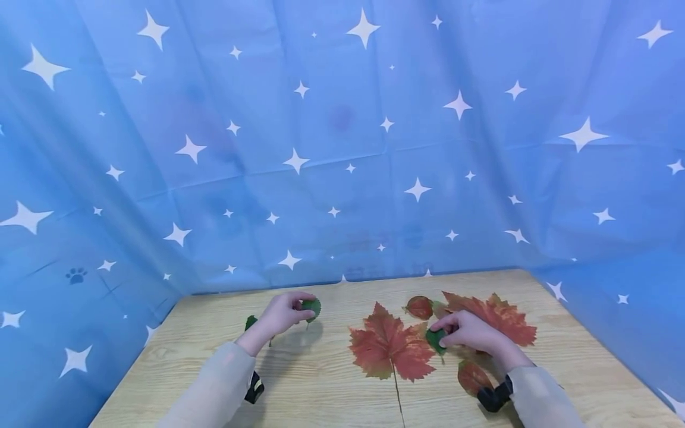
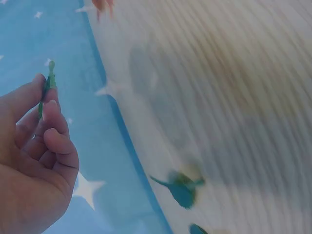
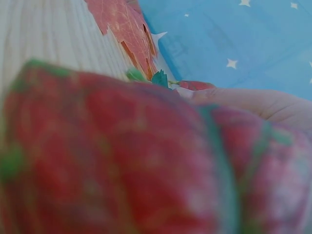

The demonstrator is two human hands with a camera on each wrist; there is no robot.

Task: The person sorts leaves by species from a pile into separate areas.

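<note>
My left hand (image 1: 282, 312) pinches a green leaf (image 1: 312, 306) between thumb and fingers above the left half of the table. Seen edge-on in the left wrist view, that leaf (image 2: 51, 80) stands up from the fingertips. On the right, my right hand (image 1: 473, 333) pinches another green leaf (image 1: 435, 339) by its edge, beside a large red maple leaf (image 1: 387, 345) with a long stem. A blurred red leaf (image 3: 122, 156) fills the front of the right wrist view and hides most of that hand (image 3: 263, 103).
A second red maple leaf (image 1: 503, 321) lies behind my right hand. Small reddish leaves (image 1: 419, 307) lie near it, one (image 1: 473, 377) close to my right wrist. More green leaves (image 2: 183, 192) rest on the wooden table (image 1: 332, 392) by my left arm. A blue starry curtain (image 1: 342, 142) hangs behind.
</note>
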